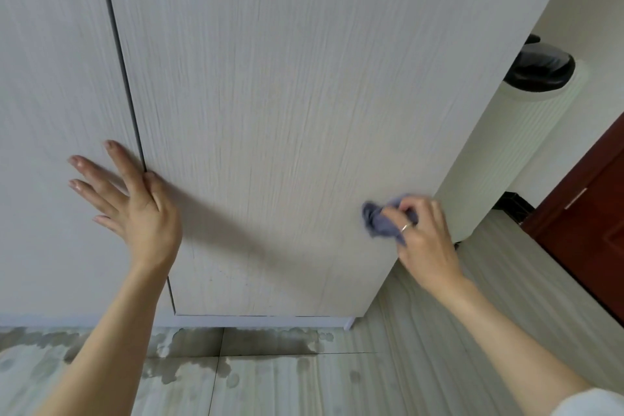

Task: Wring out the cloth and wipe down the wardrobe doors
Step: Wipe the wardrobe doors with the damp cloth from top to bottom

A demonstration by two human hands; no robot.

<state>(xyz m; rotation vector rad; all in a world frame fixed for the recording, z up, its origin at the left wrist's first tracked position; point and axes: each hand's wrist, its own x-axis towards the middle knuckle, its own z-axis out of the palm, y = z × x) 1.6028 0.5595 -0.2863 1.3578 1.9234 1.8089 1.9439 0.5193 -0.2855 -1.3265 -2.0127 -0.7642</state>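
Two pale wood-grain wardrobe doors fill the view, the right door point(287, 111) and the left door point(50, 61), split by a dark gap. My right hand point(425, 236) grips a bunched blue-grey cloth point(380, 221) and holds it against the right door near its lower right edge. My left hand point(135, 199) lies flat with fingers spread on the left door, its thumb at the gap between the doors.
Wet patches point(270, 344) darken the tiled floor below the wardrobe. A white cylindrical bin point(499, 152) with a black liner stands right of the wardrobe. A dark red door point(587, 230) is at the far right.
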